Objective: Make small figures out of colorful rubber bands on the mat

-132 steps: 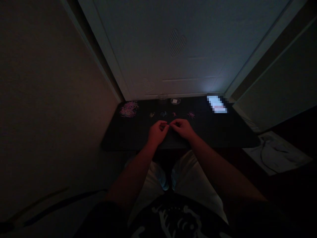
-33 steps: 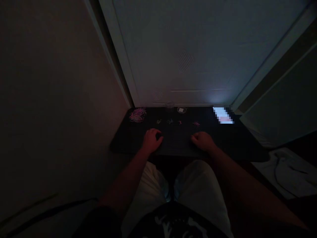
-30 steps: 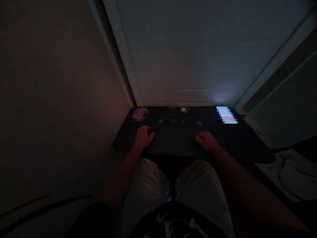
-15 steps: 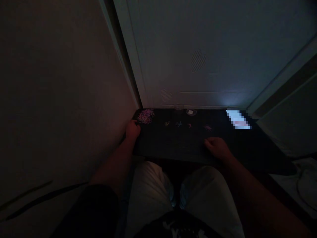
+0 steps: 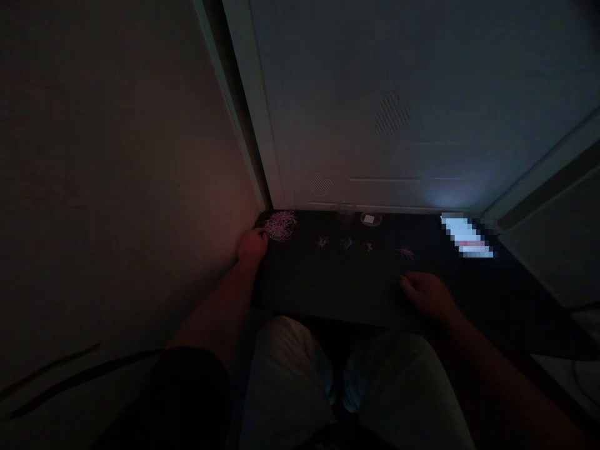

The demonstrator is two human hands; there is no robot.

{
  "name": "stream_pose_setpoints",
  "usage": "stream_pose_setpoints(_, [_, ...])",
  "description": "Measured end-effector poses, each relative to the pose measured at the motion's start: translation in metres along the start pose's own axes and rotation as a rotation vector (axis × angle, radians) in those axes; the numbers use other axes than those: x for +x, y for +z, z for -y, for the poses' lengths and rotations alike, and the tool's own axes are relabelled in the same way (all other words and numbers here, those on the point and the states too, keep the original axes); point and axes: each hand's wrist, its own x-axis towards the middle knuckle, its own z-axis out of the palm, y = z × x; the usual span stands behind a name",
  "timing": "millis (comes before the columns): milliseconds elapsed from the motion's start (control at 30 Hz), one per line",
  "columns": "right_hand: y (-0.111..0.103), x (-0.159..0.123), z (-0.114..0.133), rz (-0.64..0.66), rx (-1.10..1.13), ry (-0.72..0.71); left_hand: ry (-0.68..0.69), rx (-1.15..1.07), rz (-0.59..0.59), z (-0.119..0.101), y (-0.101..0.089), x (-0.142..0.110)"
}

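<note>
Right hand (image 5: 427,296): resting on the table (image 5: 328,284), right of centre, fingers curled; contents not discernible. Left hand (image 5: 253,245): well apart from it, left of centre, at the near left edge of the large pile of bands (image 5: 280,225); fingers bent, grip unclear. Beyond the right hand: four small clusters (image 5: 345,243) in a row, mid-frame. Farther: clear round container (image 5: 371,219); lit screen (image 5: 466,236), right of frame.

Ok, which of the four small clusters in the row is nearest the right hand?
The rightmost cluster, pinkish, just beyond the right hand; the other three lie further left.
</note>
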Motion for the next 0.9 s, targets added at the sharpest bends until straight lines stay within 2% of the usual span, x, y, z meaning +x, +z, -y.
stream_pose_setpoints(400, [0.000, 0.001, -0.001, -0.005, 0.055, 0.041, -0.018, -0.106, -0.041, 0.003, 0.001, -0.003])
stream_pose_setpoints(700, [0.000, 0.000, 0.001, -0.018, 0.027, 0.055, -0.081, -0.195, -0.053, 0.011, -0.001, -0.008])
stream_pose_setpoints(900, [0.000, 0.000, 0.002, -0.032, 0.042, 0.031, -0.059, -0.370, -0.062, 0.015, 0.002, -0.005])
